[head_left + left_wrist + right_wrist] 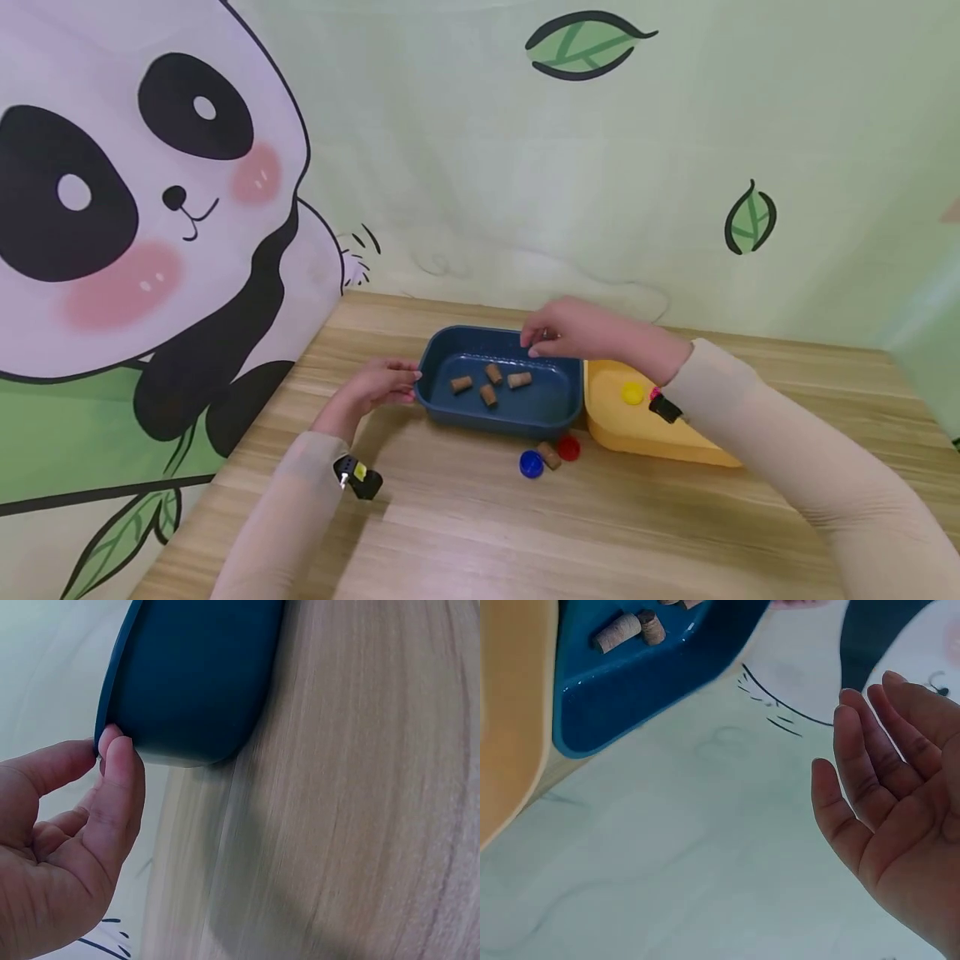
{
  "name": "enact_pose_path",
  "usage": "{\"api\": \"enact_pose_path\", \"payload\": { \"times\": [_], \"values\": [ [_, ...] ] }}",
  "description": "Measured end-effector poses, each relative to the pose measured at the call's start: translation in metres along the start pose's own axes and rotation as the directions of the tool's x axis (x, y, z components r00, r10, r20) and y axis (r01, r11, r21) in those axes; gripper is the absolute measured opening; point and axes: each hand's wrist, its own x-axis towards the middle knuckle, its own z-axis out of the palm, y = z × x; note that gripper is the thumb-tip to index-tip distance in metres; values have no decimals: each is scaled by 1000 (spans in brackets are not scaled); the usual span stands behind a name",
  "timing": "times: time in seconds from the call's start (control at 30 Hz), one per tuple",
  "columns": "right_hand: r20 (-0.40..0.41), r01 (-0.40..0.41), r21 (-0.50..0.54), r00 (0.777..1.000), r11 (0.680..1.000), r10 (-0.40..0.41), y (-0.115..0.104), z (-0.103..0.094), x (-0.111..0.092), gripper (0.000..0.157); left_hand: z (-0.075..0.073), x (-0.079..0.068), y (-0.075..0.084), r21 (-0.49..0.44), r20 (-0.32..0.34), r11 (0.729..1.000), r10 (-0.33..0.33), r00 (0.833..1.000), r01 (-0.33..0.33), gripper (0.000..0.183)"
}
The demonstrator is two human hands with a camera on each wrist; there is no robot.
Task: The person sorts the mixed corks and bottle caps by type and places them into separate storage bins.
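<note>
A wooden counter [465, 525] is occupied by a blue tray [536, 407], with a yellow tray [637, 435] placed just to its right. The blue tray's left rim is pinched by the left hand [378, 383]; near its far right side the right hand [566, 329] is held raised, fingers loosely bent and apart. In front of it, one brown cork [549, 456] is flanked by blue [531, 464] and red caps [568, 448]; four more corks [488, 395] are contained inside.
</note>
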Motion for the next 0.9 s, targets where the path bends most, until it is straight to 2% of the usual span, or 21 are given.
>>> {"api": "enact_pose_path", "payload": {
  "times": [0.4,0.7,0.9],
  "values": [
    [-119,-64,92,990,994,75,-1,9,-64,16,1,1,1,-17,2,1000,-11,1000,11,45],
    [-193,-124,173,969,977,157,-6,48,-91,13,-2,-1,-1,-6,22,1000,-24,999,25,45],
    [-192,-200,278,947,939,259,-11,78,-99,15,-1,1,0,-9,25,999,-33,999,33,44]
  ]
}}
